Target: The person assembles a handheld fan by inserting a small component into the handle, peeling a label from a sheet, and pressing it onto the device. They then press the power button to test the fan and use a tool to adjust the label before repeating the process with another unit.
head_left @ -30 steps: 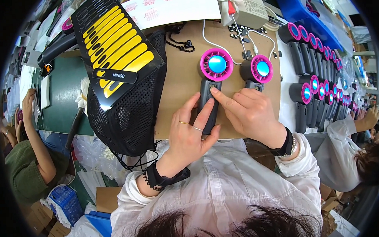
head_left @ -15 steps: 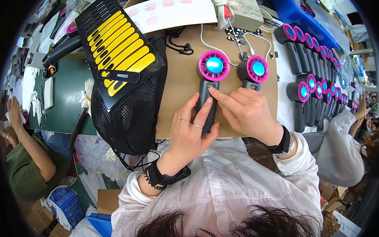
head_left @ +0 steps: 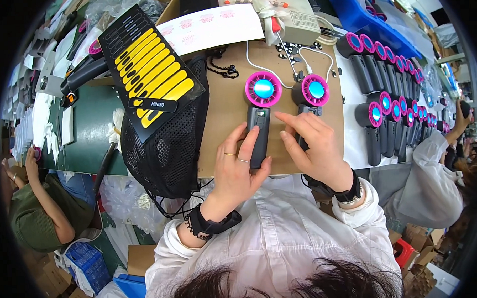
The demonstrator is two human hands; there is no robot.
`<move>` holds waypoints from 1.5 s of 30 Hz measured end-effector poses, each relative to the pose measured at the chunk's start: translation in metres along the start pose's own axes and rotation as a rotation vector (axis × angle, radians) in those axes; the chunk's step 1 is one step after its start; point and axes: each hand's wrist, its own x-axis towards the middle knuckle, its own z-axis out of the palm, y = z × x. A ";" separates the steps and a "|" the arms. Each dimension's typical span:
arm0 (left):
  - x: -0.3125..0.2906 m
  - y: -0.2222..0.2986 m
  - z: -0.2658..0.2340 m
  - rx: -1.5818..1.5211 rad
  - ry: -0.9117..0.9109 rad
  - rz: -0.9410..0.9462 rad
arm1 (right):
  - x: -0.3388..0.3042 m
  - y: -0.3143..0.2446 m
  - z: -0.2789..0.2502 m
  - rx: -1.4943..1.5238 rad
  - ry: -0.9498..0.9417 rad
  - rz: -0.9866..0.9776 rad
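Observation:
A handheld fan [head_left: 261,143] with a dark grey handle, a pink ring and a shiny blue centre lies on the brown board [head_left: 224,102]. My left hand [head_left: 235,165] grips its handle near the lower end, with a fingertip resting on top and the thumb along the right side. A small green light shows near the top of the handle. My right hand [head_left: 318,149] is off this fan, fingers apart, over the handle of a second fan [head_left: 315,90], which it partly hides. A white cable [head_left: 308,67] runs down to the second fan's head.
Rows of similar fans [head_left: 373,139] stand on the right, beside a blue bin [head_left: 368,23]. A black mesh bag [head_left: 167,151] lies left, under a card of yellow-and-black stickers [head_left: 154,81]. A beige box [head_left: 291,16] sits behind. Other people work on both sides.
My right hand has lifted off the first fan's handle and drawn back to the right. The left hand still holds that fan. The whole view has shifted slightly.

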 end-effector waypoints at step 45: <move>-0.002 0.001 0.003 0.191 -0.028 0.083 | -0.010 -0.012 0.019 -0.163 0.009 -0.056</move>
